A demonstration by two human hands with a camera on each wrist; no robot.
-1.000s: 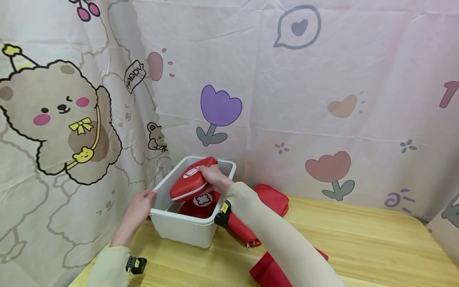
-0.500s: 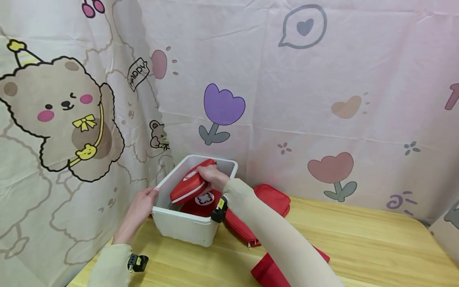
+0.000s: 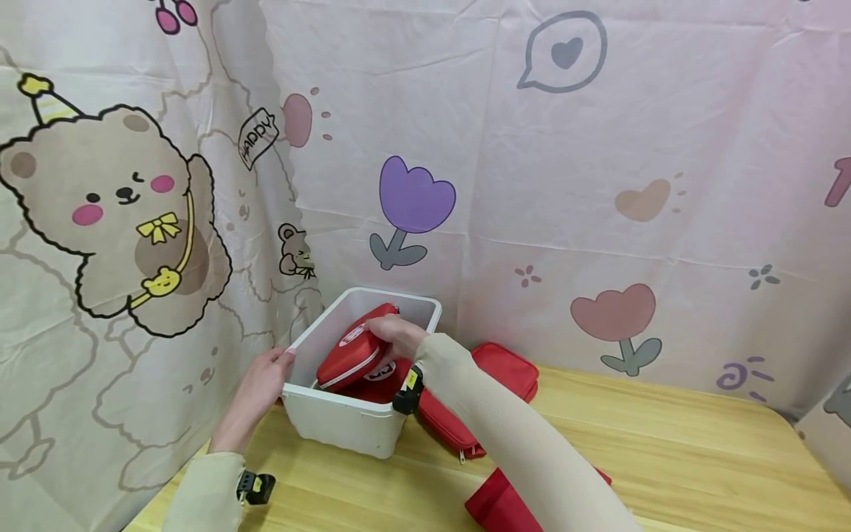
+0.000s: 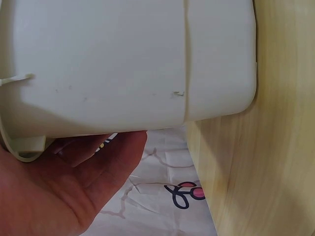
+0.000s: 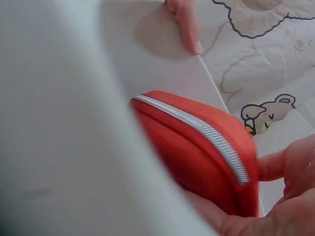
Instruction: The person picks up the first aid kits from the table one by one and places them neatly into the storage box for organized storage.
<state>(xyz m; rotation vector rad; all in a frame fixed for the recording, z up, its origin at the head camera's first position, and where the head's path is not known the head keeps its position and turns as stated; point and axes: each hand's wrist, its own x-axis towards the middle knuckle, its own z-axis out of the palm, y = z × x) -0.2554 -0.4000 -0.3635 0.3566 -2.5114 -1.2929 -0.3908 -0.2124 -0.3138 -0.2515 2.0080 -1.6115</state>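
A white bin (image 3: 339, 428) stands on the table in the head view. My right hand (image 3: 397, 336) grips a red zippered pouch (image 3: 349, 358) with a white emblem, tilted inside the bin; the right wrist view shows the pouch (image 5: 197, 142) between thumb and fingers of that hand (image 5: 275, 201). Below it in the bin lies another red pouch (image 3: 372, 389), partly hidden. My left hand (image 3: 262, 380) holds the bin's left rim, and in the left wrist view its fingers (image 4: 110, 172) curl against the outer wall of the bin (image 4: 108, 64).
Right of the bin, a red zippered pouch (image 3: 501, 369) lies on the wooden table (image 3: 665, 436), with another red one (image 3: 448, 425) partly under my right arm. A dark red item (image 3: 499, 502) sits near the front, partly covered by my sleeve. Printed curtains (image 3: 532, 185) hang behind.
My right hand has lowered the held pouch slightly deeper into the bin, covering more of the emblem on the pouch below. My left hand stays on the rim.
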